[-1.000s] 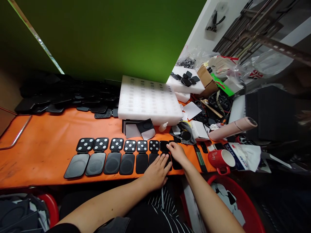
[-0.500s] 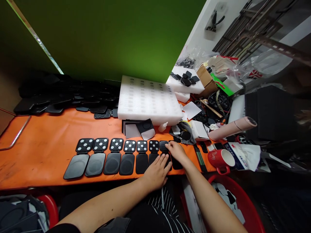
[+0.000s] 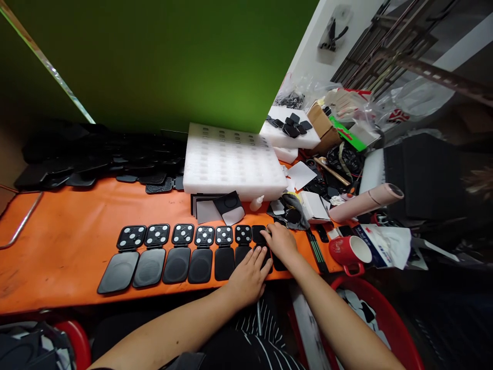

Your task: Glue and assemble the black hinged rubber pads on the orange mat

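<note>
A row of black hinged pads (image 3: 176, 264) lies unfolded along the front of the orange bench. Several of their upper square panels (image 3: 183, 234) carry white round dots. Near the row's right end, one upper panel (image 3: 258, 234) shows plain black. My left hand (image 3: 249, 275) rests with outstretched fingers on the lower half of that pad, mostly covering it. Bent fingers of my right hand (image 3: 282, 242) grip the right edge of its plain upper panel; the fingertips are partly hidden. Another pad's lower half (image 3: 279, 263) shows beneath my right wrist.
Behind the row stand a white foam block (image 3: 234, 169), dark sheets (image 3: 228, 206) and a small white bottle (image 3: 256, 203). Black parts (image 3: 96, 159) are heaped at the back left. To the right are a red mug (image 3: 348, 253) and a pink flask (image 3: 365, 202). Red tubs (image 3: 400, 329) sit below.
The view has shifted slightly, moving the bench's left side lower in the picture. Both hands stay at the same pad, with only a slight shift of the right fingers.
</note>
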Available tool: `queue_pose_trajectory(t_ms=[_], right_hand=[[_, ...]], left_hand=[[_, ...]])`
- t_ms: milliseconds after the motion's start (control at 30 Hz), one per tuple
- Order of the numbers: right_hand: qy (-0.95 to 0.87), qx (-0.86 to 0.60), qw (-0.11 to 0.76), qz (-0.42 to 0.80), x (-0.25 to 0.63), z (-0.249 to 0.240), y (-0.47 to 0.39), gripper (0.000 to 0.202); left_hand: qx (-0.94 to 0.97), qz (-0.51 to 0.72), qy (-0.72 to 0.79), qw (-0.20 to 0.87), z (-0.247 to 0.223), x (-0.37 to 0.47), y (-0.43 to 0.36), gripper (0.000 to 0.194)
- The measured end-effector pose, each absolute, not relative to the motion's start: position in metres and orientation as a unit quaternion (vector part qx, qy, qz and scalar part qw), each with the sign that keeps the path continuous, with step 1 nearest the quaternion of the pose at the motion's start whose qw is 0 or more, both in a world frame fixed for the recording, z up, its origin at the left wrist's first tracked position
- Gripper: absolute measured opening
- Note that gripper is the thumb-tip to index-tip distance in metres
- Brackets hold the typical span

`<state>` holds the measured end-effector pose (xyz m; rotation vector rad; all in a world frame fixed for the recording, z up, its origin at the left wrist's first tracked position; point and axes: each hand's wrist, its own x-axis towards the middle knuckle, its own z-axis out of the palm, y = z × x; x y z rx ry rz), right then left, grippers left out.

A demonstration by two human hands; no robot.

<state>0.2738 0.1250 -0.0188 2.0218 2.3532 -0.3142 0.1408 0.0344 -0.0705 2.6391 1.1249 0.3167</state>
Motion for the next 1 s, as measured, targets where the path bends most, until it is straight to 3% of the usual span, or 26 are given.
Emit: queue_pose_trajectory(t_ms=[100, 200, 467, 600, 767, 867, 1000], right_hand=[[0.823, 0.549, -0.067, -0.131, 0.278, -0.028, 0.103, 0.030], [0.841, 0.510, -0.087, -0.160, 0.279, -0.038, 0.087, 0.033], [0.796, 0.562, -0.127, -0.183, 0.279, -0.040, 0.102, 0.031], [0.708, 0.691, -0.136, -0.053, 0.316, -0.025, 0.134, 0.030], [0.653, 0.757, -0.014, 0.031, 0.345, -0.018, 0.159, 0.039], [0.648, 0.760, -0.024, 0.040, 0.347, -0.019, 0.160, 0.037], [0.624, 0.777, -0.086, 0.002, 0.358, -0.015, 0.152, 0.018]], left_hand=[[0.908, 0.103, 0.385, 0.129, -0.069, 0.141, 0.034, 0.066], [0.909, 0.092, 0.382, 0.139, -0.066, 0.141, 0.035, 0.067], [0.907, 0.091, 0.387, 0.135, -0.070, 0.142, 0.033, 0.078], [0.901, 0.096, 0.402, 0.133, -0.075, 0.146, 0.032, 0.078], [0.887, 0.121, 0.412, 0.171, -0.066, 0.143, 0.033, 0.072], [0.887, 0.157, 0.398, 0.175, -0.056, 0.130, 0.028, 0.066], [0.888, 0.173, 0.387, 0.178, -0.048, 0.106, 0.020, 0.047]])
